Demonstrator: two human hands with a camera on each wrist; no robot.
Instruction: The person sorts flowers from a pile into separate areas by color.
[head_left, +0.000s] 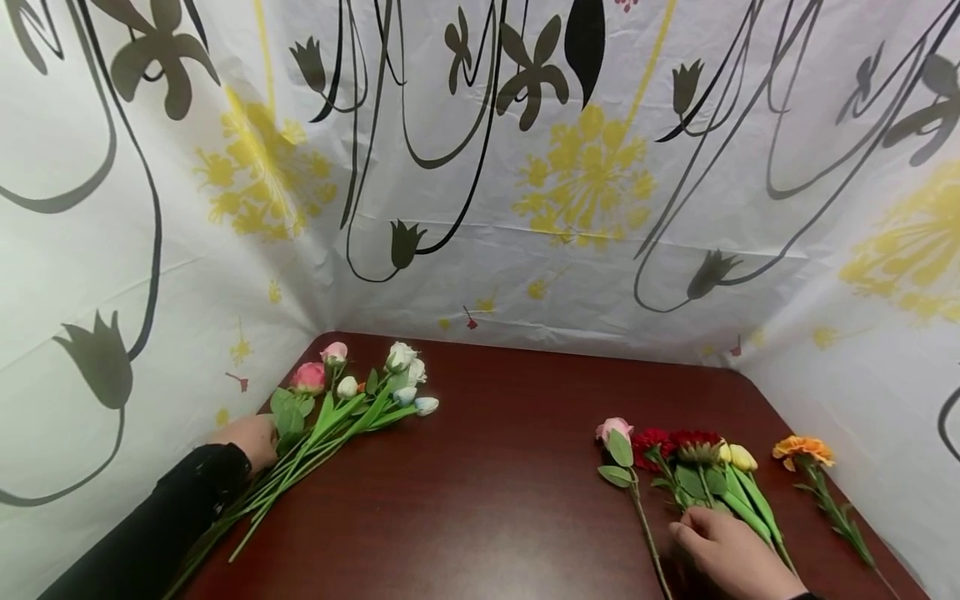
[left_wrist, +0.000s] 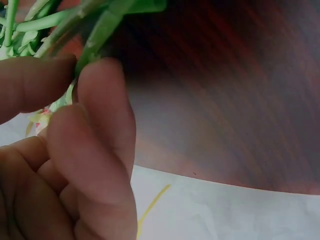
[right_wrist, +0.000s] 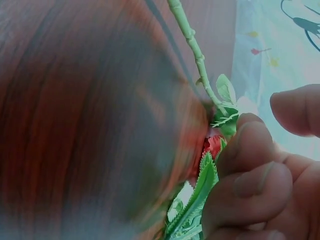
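In the head view, my left hand (head_left: 251, 439) is at the left table edge beside a bunch of artificial flowers with green stems (head_left: 300, 467). The left wrist view shows its thumb and finger pinching a green flower stem (left_wrist: 95, 42). The bunch has a deep pink flower (head_left: 308, 377), white roses (head_left: 401, 357) and pale tulips (head_left: 426, 406). My right hand (head_left: 727, 550) is low over the stems of dark red flowers (head_left: 693, 442) and yellow tulips (head_left: 741, 457). Its fingers (right_wrist: 250, 185) curl loosely next to a serrated leaf (right_wrist: 200, 195), thumb apart.
A pink rose (head_left: 615, 431) lies left of the right-hand flowers, and an orange flower (head_left: 802, 450) lies to their right near the table edge. A patterned white curtain (head_left: 480, 283) borders the dark red-brown table (head_left: 480, 492) at the back and sides.
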